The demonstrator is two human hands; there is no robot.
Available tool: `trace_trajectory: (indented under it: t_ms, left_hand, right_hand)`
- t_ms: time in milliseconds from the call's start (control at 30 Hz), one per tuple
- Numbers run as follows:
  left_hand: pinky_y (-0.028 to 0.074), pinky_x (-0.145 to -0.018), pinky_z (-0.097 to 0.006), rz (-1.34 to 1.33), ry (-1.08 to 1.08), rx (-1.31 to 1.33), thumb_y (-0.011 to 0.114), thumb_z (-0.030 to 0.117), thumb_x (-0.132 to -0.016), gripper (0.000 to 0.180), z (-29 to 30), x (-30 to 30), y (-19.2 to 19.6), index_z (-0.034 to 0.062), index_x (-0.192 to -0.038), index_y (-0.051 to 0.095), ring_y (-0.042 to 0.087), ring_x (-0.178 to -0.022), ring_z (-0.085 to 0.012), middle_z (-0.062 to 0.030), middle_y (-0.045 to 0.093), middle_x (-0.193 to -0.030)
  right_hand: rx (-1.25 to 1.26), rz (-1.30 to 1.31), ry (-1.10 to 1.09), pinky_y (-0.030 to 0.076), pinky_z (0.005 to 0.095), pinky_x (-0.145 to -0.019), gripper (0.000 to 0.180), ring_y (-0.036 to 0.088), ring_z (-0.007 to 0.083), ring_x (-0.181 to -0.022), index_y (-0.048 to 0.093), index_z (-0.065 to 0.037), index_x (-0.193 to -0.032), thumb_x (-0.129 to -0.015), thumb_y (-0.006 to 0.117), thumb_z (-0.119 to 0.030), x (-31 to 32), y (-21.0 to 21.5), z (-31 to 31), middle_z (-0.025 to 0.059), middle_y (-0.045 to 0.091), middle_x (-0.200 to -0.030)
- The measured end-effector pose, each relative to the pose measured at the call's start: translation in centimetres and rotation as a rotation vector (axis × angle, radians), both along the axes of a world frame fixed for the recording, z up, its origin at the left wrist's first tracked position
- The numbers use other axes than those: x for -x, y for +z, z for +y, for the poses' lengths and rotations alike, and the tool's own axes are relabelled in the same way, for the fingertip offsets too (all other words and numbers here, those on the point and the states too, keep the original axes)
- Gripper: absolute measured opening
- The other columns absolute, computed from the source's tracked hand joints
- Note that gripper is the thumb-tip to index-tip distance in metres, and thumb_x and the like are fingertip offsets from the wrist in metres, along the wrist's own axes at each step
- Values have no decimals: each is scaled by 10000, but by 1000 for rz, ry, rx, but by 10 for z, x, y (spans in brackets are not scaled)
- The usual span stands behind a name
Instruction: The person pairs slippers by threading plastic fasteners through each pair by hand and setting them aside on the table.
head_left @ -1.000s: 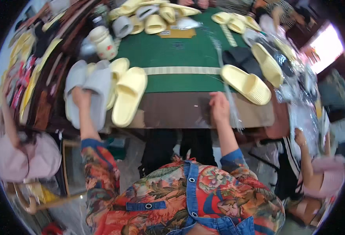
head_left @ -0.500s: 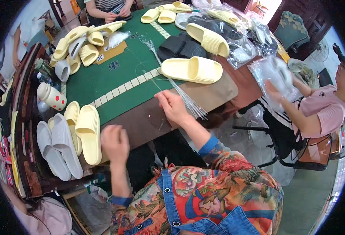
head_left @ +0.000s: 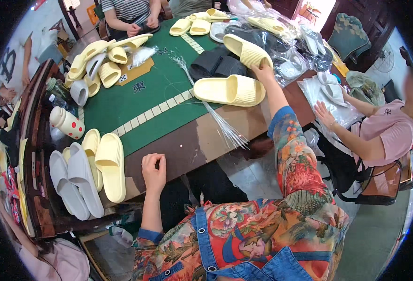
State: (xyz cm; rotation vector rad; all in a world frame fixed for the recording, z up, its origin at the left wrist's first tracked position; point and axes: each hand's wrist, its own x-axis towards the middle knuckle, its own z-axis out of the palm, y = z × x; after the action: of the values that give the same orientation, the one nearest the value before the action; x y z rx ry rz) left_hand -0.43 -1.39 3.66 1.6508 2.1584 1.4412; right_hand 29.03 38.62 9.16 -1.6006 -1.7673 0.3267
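My right hand (head_left: 264,76) reaches over the table, its fingers closed on the strap edge of a pale yellow slipper (head_left: 245,50). Just below lies a second yellow slipper (head_left: 230,90), sole down, toe to the right. Black slippers (head_left: 216,63) sit to their left. My left hand (head_left: 154,172) is by the table's near edge, thumb and finger curled together; anything in them is too small to make out. A bundle of thin whitish strands (head_left: 220,124) runs under the lower yellow slipper. Beside my left hand stands another yellow slipper (head_left: 110,166), next to grey slippers (head_left: 85,180).
A spotted white bottle (head_left: 67,122) stands at the table's left edge. Piled slippers (head_left: 96,61) lie at the back left, bagged ones (head_left: 286,61) at the back right. A co-worker at right handles a plastic bag (head_left: 316,91) with light grey slippers (head_left: 333,91).
My right hand has gone from the table's near edge to the far yellow slipper and taken hold of its strap. My left hand has shifted slightly right. The co-worker's grey slippers now show.
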Motion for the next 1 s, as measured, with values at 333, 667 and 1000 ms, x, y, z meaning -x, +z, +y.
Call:
trace_trajectory:
  t_ms: [333, 667, 1000]
  left_hand:
    - [420, -757, -340, 1, -41, -54, 601, 77, -784, 70, 7, -5, -1, 9, -781, 586, 534, -824, -264, -108, 575, -823]
    - [409, -760, -348, 60, -6, -47, 600, 67, -773, 42, 2, -2, -5, 30, -787, 585, 534, -827, -265, -98, 573, -820]
    - [406, -725, -369, 120, 10, -93, 605, 70, -753, 45, 0, -5, -5, 43, -766, 571, 527, -814, -277, -85, 561, -794]
  right_hand:
    - [-382, 278, -89, 473, 353, -580, 226, 603, 212, -660, 452, 2, -891, -908, 455, -224, -5, -27, -25, 117, 565, -780]
    - [-243, 314, 44, 456, 349, -554, 240, 600, 243, -641, 417, 5, -922, -932, 395, -233, 22, -8, -100, 178, 546, -795]
    - [-114, 403, -71, 383, 450, -800, 314, 509, 412, -946, 401, 70, -1031, -925, 351, -221, 53, -32, -143, 309, 514, -986]
